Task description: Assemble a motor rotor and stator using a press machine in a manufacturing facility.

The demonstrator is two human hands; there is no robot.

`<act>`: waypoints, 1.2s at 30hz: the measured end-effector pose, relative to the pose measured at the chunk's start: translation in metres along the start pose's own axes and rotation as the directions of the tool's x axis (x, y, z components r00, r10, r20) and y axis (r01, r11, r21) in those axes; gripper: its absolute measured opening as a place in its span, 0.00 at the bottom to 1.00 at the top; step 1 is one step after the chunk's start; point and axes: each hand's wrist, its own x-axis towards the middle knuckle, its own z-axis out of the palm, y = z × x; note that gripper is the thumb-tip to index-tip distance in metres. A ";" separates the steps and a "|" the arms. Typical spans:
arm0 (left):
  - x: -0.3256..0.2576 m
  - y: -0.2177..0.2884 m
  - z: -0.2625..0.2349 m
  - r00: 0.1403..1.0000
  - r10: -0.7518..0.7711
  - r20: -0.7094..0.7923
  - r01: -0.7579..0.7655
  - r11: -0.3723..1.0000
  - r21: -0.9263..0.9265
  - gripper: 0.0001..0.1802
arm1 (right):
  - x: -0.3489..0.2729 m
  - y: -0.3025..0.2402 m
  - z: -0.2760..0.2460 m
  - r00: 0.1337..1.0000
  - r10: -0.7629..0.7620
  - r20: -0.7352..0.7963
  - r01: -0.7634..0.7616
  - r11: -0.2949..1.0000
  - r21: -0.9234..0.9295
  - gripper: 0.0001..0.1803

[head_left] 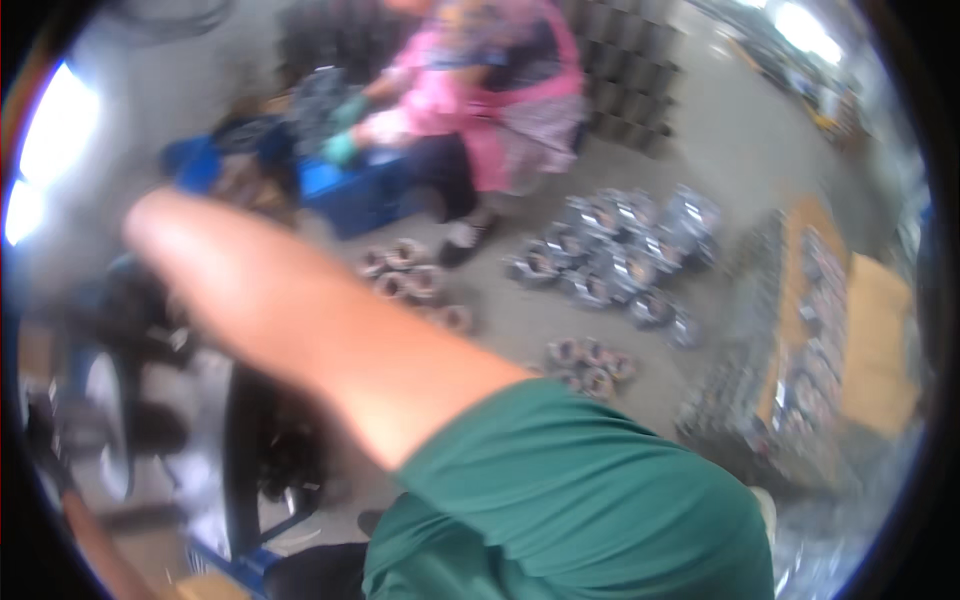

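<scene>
Green sleeve is seen nearest, at 5 o'clock, w/ bare R arm stretched across centre to a blurred end b/w 9 & 10. R fingers can't be made out; whether apart or together can't be told. Bare L forearm is seen at 8, cut off by the rim; L fingers can't be told either. Nearest to both, a machine w/ pale disc is set b/w 8 & 9; contact can't be confirmed.

Beyond, small round pcs are grouped on grey floor at 4; a larger shiny batch is spread at 2. Cardboard is laid at 3. Blue crate is placed b/w 10 & 11, w/ co-worker in pink & mint gloves seated beside it, approx 12. Dark stack is seen behind, at 1.
</scene>
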 end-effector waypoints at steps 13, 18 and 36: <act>-0.008 0.153 0.010 0.773 -0.380 -0.507 0.273 0.922 -0.275 0.28 | -0.045 0.019 -0.045 1.000 0.002 -0.015 -0.002 1.000 -0.015 0.19; -0.022 0.157 -0.006 0.614 -0.711 -0.344 0.404 0.657 -0.636 0.25 | -0.045 0.009 -0.048 0.991 0.106 0.081 -0.108 0.994 0.021 0.19; -0.284 0.192 0.089 0.571 -0.790 -0.226 0.079 0.326 -0.942 0.11 | -0.202 0.074 -0.074 0.936 -0.336 0.103 0.321 0.937 0.137 0.06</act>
